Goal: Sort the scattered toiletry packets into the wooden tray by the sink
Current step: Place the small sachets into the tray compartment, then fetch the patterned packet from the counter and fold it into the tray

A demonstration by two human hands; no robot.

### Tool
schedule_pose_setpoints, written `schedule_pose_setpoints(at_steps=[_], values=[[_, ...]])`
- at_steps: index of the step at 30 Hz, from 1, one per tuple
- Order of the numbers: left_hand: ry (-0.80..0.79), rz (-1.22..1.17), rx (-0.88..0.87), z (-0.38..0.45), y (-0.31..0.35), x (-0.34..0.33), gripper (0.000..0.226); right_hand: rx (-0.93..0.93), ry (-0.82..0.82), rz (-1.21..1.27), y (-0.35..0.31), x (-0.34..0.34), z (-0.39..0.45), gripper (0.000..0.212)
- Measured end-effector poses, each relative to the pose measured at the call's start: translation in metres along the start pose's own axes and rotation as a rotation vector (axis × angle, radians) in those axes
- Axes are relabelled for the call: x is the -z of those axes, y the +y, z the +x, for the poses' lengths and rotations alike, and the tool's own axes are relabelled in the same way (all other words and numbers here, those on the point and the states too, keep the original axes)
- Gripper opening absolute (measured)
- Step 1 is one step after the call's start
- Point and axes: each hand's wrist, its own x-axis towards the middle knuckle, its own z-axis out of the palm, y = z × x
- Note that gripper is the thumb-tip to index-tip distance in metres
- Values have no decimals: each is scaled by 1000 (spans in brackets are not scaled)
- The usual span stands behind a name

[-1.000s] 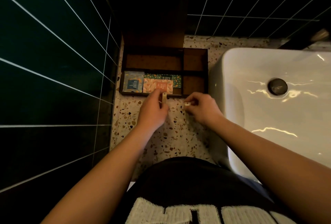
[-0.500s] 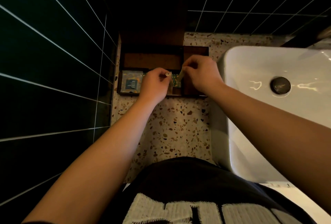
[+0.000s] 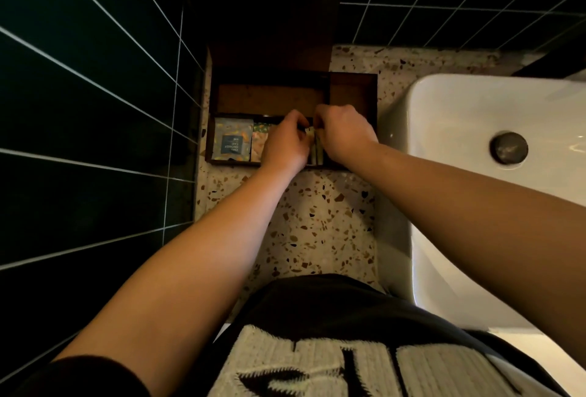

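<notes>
Both hands, left [image 3: 285, 139] and right [image 3: 344, 135], were closed on thin pale-green packets [image 3: 316, 147] standing upright in the dark wooden tray's [image 3: 353, 88] near compartment on the speckled terrazzo desk [image 3: 320, 222].

The person is wearing a black top [image 3: 333, 307] bearing large knitted white lettering (letters unreadable here). Both forearms are showing bare, a dark sleeve [image 3: 79, 377] covering the left upper arm.

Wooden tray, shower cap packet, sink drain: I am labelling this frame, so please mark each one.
wooden tray [image 3: 353, 92]: head view, floor of its bare far right compartment.
shower cap packet [image 3: 233, 139]: head view, middle of its face.
sink drain [image 3: 508, 147]: head view, centre of the dark stopper.
</notes>
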Motion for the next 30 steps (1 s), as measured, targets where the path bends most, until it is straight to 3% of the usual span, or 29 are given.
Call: schedule_pose_setpoints(at_steps=[7, 10, 17, 25, 30], values=[[38, 117, -18, 4, -5, -9, 24, 25, 2, -249, -2, -6, 0, 30], [60, 126, -46, 0, -9, -9, 32, 14, 20, -228, 1, -8, -5, 29], [149, -1, -81, -36, -4, 7, 18, -9, 112, 229, 16, 18, -55, 35], [-168, -304, -137, -120, 52, 5, 7, -154, 189, 648, 65, 46, -164, 15], [-269, -277, -208, -164, 88, -27, 7, -287, 267, 849, 118, 52, -222, 16]])
